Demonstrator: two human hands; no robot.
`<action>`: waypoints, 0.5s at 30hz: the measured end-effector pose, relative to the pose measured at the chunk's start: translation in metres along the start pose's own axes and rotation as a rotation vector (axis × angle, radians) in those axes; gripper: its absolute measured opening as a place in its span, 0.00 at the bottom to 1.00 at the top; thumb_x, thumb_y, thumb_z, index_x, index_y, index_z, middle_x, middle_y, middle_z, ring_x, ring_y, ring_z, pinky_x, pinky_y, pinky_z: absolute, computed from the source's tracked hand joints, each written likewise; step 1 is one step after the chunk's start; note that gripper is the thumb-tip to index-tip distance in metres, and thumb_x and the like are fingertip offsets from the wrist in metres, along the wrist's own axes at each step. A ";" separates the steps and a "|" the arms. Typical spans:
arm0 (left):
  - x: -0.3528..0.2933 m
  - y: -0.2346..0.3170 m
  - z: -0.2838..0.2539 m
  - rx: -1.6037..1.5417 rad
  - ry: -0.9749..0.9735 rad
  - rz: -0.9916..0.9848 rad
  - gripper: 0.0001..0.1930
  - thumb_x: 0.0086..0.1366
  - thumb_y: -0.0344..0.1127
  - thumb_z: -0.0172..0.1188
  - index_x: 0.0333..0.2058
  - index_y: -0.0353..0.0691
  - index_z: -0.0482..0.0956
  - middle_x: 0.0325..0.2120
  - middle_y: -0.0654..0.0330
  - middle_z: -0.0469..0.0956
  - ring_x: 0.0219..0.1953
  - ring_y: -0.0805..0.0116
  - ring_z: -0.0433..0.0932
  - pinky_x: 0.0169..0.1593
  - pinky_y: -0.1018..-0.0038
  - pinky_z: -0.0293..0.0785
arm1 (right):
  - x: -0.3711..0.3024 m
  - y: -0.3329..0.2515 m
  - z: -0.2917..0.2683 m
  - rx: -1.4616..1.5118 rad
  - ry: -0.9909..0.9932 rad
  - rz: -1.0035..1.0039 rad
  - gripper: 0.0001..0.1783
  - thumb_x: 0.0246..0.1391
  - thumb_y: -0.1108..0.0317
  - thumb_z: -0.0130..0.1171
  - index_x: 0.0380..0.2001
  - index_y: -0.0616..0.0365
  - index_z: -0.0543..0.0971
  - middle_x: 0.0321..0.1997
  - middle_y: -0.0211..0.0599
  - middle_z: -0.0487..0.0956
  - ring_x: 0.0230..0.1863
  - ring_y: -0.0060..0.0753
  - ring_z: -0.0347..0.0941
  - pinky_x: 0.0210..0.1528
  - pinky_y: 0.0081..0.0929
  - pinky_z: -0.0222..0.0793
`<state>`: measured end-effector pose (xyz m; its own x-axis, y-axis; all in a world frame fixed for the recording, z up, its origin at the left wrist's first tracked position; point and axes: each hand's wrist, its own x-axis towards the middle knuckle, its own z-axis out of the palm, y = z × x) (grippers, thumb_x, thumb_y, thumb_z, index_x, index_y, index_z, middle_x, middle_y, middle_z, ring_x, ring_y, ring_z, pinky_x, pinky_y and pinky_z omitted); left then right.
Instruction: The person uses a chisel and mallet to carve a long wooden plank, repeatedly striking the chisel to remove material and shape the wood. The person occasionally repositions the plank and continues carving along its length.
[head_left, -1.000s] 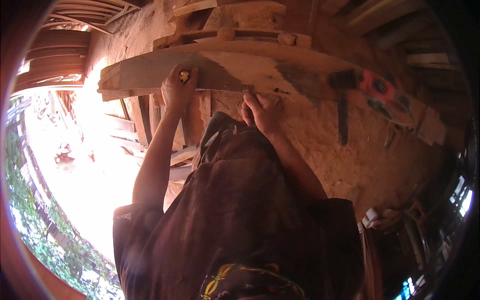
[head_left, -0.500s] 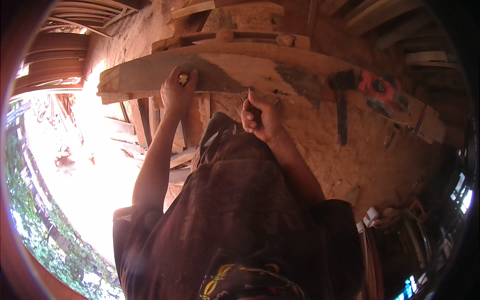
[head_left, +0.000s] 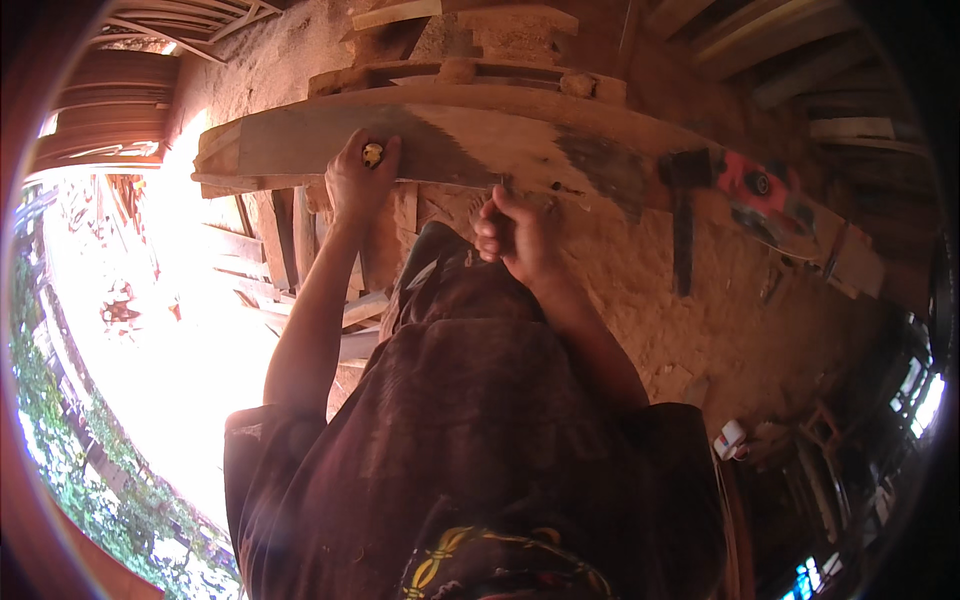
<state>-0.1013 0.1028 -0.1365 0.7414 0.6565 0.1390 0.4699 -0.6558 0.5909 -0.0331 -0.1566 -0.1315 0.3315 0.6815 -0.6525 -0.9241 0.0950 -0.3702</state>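
Head view gives me a long wooden bench (head_left: 490, 130) lying crosswise ahead of the person. Toward its left end, near the front edge, the left hand (head_left: 362, 180) is wrapped around a small yellow thing (head_left: 373, 155), mostly hidden in the fist. The right hand (head_left: 518, 235) is just beside the front edge, about midway along, thumb straight and fingers curled; I cannot tell whether they grip anything. Farther right I see a hammer (head_left: 686, 166), its dark head on the bench and its handle reaching past the front edge. Beside it, toward the right end, lies a red and black tool (head_left: 745, 178).
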 end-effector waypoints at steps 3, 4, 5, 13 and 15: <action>0.000 0.007 -0.005 -0.049 -0.013 -0.079 0.14 0.64 0.47 0.73 0.32 0.43 0.85 0.27 0.51 0.86 0.32 0.46 0.87 0.37 0.56 0.81 | 0.001 -0.006 -0.024 0.470 -0.326 0.180 0.24 0.79 0.46 0.46 0.38 0.55 0.76 0.21 0.29 0.72 0.17 0.24 0.67 0.18 0.29 0.64; -0.001 0.007 -0.004 -0.044 -0.014 -0.071 0.14 0.64 0.47 0.73 0.32 0.43 0.85 0.27 0.51 0.86 0.32 0.46 0.87 0.37 0.56 0.81 | 0.003 -0.004 -0.028 0.604 -0.488 0.194 0.25 0.80 0.47 0.43 0.37 0.56 0.75 0.20 0.28 0.71 0.17 0.23 0.65 0.18 0.28 0.65; -0.002 0.007 -0.002 -0.040 -0.015 -0.063 0.14 0.64 0.47 0.73 0.32 0.43 0.85 0.27 0.51 0.86 0.32 0.46 0.87 0.37 0.56 0.81 | 0.003 -0.003 -0.034 0.736 -0.649 0.208 0.25 0.81 0.48 0.41 0.37 0.56 0.74 0.19 0.28 0.69 0.16 0.22 0.64 0.18 0.27 0.65; -0.003 0.009 -0.005 -0.029 0.007 -0.036 0.13 0.65 0.46 0.72 0.32 0.43 0.85 0.26 0.51 0.85 0.31 0.45 0.87 0.36 0.56 0.81 | -0.060 -0.053 -0.009 -0.086 -0.434 -0.102 0.26 0.81 0.50 0.42 0.34 0.58 0.76 0.18 0.33 0.72 0.14 0.29 0.68 0.19 0.28 0.67; -0.003 0.010 -0.006 -0.053 -0.001 -0.049 0.13 0.65 0.46 0.72 0.32 0.43 0.85 0.26 0.51 0.85 0.32 0.44 0.86 0.37 0.56 0.81 | -0.061 -0.055 -0.015 -0.081 -0.516 -0.084 0.26 0.81 0.50 0.43 0.35 0.59 0.78 0.21 0.37 0.76 0.17 0.31 0.73 0.23 0.29 0.70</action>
<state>-0.1018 0.0964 -0.1268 0.7185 0.6871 0.1081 0.4798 -0.6021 0.6381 0.0004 -0.2143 -0.0807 0.2477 0.9446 -0.2153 -0.8740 0.1219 -0.4704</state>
